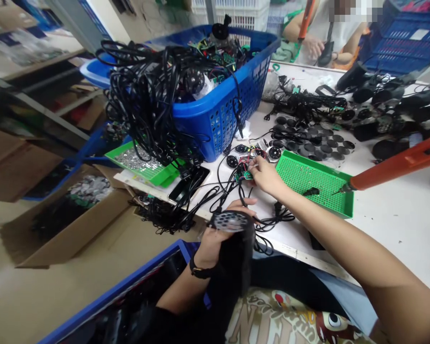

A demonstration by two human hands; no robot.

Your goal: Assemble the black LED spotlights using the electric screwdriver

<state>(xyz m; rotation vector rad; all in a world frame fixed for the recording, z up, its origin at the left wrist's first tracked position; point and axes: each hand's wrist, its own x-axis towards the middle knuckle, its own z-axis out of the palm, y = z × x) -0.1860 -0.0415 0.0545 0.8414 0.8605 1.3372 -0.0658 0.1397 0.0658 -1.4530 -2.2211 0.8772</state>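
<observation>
My left hand (215, 241) is closed around a black device (232, 222) with a round face full of small holes. I hold it just at the near edge of the white table (397, 215), above my lap. My right hand (267, 177) is stretched forward, well apart from the left one. Its fingertips pinch a small green circuit board (244, 176) that lies on the table. Thin black wires (236, 198) run from this board back toward the device and lie in loops between my two hands.

Just to the right of my right hand is a flat green tray (318, 186). An orange screwdriver (397, 165) hangs over it, with the tip near the tray's right end. Behind the board lie some round parts, and farther back there are many black discs (318, 143).

To the left, a big blue basket (218, 119) stands very near the board. A thick bundle of black cables (146, 95) spills over its side. Under these cables I see a phone (188, 185) and a smaller green tray (145, 167). Below the table on the left is an open cardboard box (68, 215), and a blue crate (129, 282) is beside my left arm.

At the far side of the table, another person's hand (313, 45) is holding a dark object.
</observation>
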